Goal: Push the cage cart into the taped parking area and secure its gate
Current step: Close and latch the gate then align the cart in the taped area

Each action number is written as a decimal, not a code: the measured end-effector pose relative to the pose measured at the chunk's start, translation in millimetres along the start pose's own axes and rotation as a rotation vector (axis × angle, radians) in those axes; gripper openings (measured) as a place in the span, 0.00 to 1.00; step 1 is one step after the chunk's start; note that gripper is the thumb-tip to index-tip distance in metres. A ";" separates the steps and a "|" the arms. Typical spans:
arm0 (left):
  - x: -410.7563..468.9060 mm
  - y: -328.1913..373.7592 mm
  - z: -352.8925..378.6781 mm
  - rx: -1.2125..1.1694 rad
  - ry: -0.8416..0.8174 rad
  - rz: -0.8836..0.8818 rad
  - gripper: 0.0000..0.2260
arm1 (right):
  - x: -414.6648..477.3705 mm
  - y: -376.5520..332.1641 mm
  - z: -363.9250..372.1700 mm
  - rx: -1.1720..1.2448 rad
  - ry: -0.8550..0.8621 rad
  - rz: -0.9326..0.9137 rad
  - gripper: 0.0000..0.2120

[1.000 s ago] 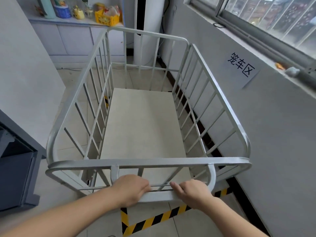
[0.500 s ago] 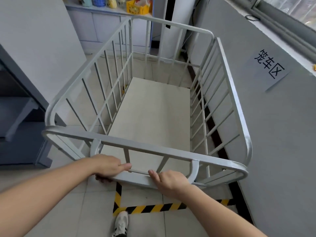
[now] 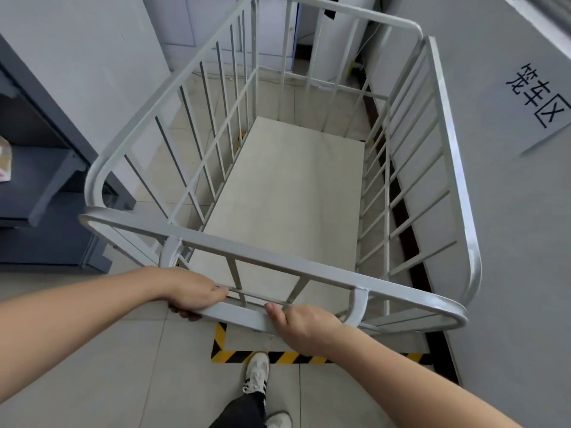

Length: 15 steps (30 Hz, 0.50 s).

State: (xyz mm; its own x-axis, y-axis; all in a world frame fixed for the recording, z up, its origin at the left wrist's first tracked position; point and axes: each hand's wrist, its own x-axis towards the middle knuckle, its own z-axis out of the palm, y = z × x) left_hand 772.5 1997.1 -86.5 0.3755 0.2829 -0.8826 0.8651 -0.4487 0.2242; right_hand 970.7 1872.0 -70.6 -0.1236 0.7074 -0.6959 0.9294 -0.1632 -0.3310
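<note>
- Grey shelving [image 3: 46, 186], frame left: cart kept clear of it.
- Left hand [image 3: 193, 293] wraps the gate rail [image 3: 234, 318], lower centre, for steering.
- Cage cart [image 3: 278, 193] fills centre, over striped tape [image 3: 272, 357].
- Right hand [image 3: 306, 327] grips same rail, balancing push.

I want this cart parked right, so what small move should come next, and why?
Probably one more short push forward. Both the left hand and right hand grip the cage cart's near rail, which looks roughly over the yellow-black tape.
</note>
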 end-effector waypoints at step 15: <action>10.0 82.8 0.3 -0.042 -0.002 0.019 0.25 | -31.5 81.1 -27.5 -0.096 -0.102 -0.108 0.21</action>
State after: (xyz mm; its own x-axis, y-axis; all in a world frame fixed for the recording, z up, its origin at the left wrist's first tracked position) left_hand 847.8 1962.5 -76.9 0.3912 0.2732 -0.8788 0.8712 -0.4177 0.2579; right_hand 1059.6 1855.4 -58.0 -0.2547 0.6431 -0.7222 0.9370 -0.0204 -0.3487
